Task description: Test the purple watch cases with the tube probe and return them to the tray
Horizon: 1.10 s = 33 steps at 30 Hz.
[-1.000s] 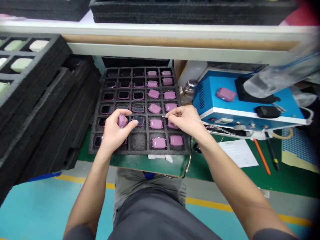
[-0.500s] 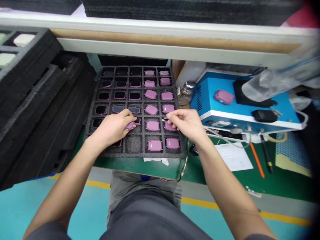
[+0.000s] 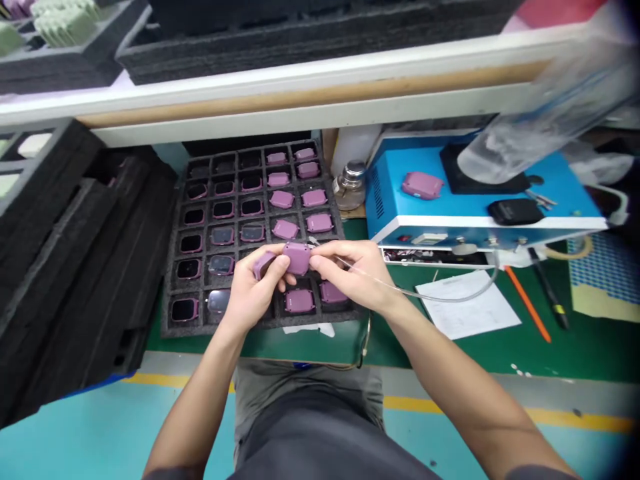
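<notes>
My left hand point(image 3: 253, 283) is closed over the front of the black foam tray point(image 3: 173, 327), with one small purple watch case point(image 3: 263, 265) in its fingers. A second purple watch case point(image 3: 297, 258), back side up, sits between its thumb and my right hand. My right hand point(image 3: 353, 267) pinches a thin clear tube point(image 3: 425, 293) with a small pale tip at that case's right edge. Its fingertips meet the case there. Dark-screened watch faces point(image 3: 185, 309) lie in the tray's left columns, and purple watch cases point(image 3: 299, 301) in the right ones. My hands hide some compartments.
Right of the tray stands a blue machine point(image 3: 400, 190), bearing another purple case point(image 3: 423, 185) and a black block point(image 3: 515, 212). The tube leads to its front. A glass bottle point(image 3: 350, 187), paper point(image 3: 465, 303) and pens are nearby. Foam trays point(image 3: 75, 267) lean at left; a shelf point(image 3: 350, 110) crosses above.
My right hand has moved left from the tray's right column to meet my left hand, which came right. A second purple watch case is now held between them. The camera view has shifted.
</notes>
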Available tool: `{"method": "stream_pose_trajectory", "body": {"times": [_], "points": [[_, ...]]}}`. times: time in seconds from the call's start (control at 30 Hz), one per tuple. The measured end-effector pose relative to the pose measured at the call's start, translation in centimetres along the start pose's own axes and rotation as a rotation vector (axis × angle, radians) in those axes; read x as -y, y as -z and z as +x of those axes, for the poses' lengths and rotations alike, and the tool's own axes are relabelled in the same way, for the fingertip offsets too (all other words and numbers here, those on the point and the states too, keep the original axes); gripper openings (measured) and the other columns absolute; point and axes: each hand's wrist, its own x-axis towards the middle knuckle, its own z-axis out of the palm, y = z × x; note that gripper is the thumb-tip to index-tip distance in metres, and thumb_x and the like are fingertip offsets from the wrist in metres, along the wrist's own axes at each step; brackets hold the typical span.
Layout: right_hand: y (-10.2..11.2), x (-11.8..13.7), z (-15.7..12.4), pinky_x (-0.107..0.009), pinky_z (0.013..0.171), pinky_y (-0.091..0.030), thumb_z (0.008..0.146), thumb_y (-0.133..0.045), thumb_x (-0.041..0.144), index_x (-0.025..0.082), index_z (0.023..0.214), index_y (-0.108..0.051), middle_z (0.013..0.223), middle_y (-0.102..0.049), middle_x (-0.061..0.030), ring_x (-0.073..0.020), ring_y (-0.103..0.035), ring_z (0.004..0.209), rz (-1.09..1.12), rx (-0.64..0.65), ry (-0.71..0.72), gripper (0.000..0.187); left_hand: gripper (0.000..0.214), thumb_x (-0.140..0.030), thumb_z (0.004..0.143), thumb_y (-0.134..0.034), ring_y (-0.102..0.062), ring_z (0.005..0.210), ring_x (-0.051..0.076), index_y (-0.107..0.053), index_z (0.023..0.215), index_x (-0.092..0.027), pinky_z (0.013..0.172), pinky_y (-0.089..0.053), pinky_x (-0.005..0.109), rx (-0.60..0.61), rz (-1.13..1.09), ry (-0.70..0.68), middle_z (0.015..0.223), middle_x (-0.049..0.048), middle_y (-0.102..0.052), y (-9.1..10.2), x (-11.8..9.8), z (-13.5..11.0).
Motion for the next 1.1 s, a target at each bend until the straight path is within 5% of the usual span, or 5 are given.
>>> {"method": "stream_pose_trajectory", "body": {"times": [0.4,0.63,0.83,1.0,1.1], "points": [[0.3,-0.5,-0.5,-0.022,0.050,-0.041,0.080,-0.072,0.030,0.017,0.077,-0.083,0.064,-0.071,-0.0002,-0.0103,-0.054,0.054,0.048,0.123,-0.107,0.017,0.024,-0.038,0.091,-0.078,-0.061,0.050,0.012,-0.080,0.099,-0.016,0.051,-0.050,0.023,-0.032,0.264,-0.077,0.061,0.0000,-0.071,-0.6,-0.3,-2.3],[1.3,-0.7,0.3,-0.024,0.050,-0.043,0.073,-0.076,0.030,0.018,0.068,-0.078,0.056,-0.067,0.0002,-0.0117,-0.056,0.051,0.013,-0.139,-0.141,0.012,0.022,-0.029,0.100,-0.067,-0.078,0.080,0.019,-0.079,0.113,-0.016,0.077,-0.059,0.027,-0.364,0.860,-0.452,0.096,0.0063,-0.083,2.7,-0.1,-3.1],[1.5,-0.5,0.4,-0.026,0.049,-0.043,0.076,-0.078,0.033,0.021,0.070,-0.078,0.058,-0.067,-0.0003,-0.0125,-0.056,0.053,0.010,-0.132,-0.139,0.014,0.034,-0.012,0.101,-0.052,-0.079,0.096,0.024,-0.078,0.123,-0.018,0.080,-0.059,0.032,-0.044,1.363,-0.582,0.129,0.0114,-0.079,6.3,1.3,-1.8],[1.1,-0.2,0.1,-0.025,0.050,-0.044,0.077,-0.077,0.032,0.020,0.069,-0.078,0.059,-0.067,-0.0002,-0.0120,-0.056,0.054,0.020,-0.120,-0.097,0.014,0.024,-0.032,0.101,-0.065,-0.075,0.094,0.023,-0.076,0.119,-0.021,0.084,-0.057,0.032,-0.182,1.061,-0.472,0.112,0.0104,-0.081,5.7,0.2,-2.4],[0.5,-0.1,-0.4,-0.024,0.050,-0.045,0.077,-0.076,0.031,0.019,0.071,-0.078,0.060,-0.069,-0.0011,-0.0123,-0.058,0.055,0.025,-0.102,-0.068,0.013,0.038,-0.051,0.101,-0.063,-0.061,0.070,0.016,-0.070,0.122,-0.021,0.065,-0.049,0.027,-0.242,0.607,-0.256,0.087,0.0031,-0.068,3.7,-0.2,-2.5]]}}
